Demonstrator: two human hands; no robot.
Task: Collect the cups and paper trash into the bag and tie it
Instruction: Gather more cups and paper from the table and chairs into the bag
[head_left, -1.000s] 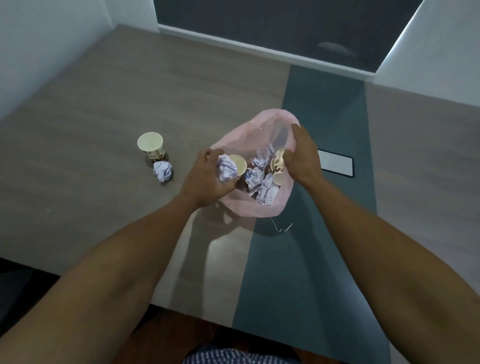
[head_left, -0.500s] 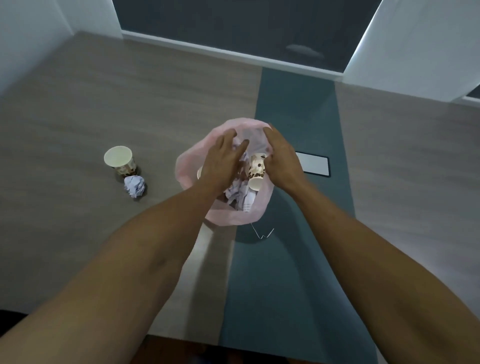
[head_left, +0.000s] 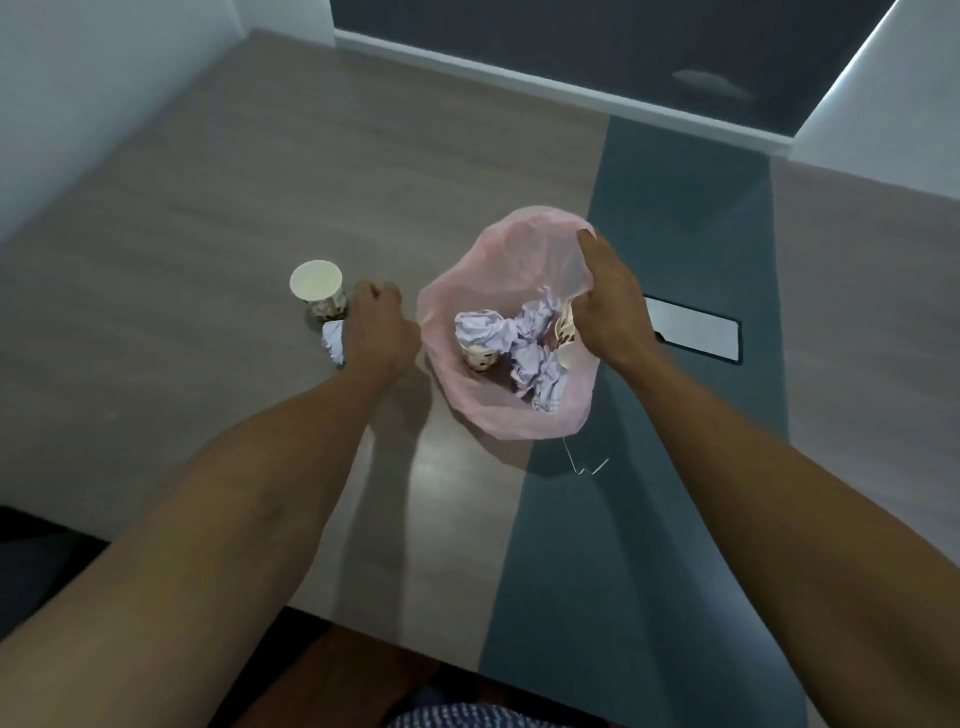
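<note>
Head view: right hand (head_left: 608, 306) is gripping the pink bag (head_left: 511, 421) rim, holding it open. Left hand (head_left: 376, 332), loosely curled and empty, is reaching left of the bag toward crumpled paper (head_left: 332, 340) and cup (head_left: 318, 288). Recommended: pinch the paper first, keeping the cup upright.

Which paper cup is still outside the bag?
The upright paper cup on the wooden table, left of the pink bag, beside the left hand. The other cups lie inside the bag.
</note>
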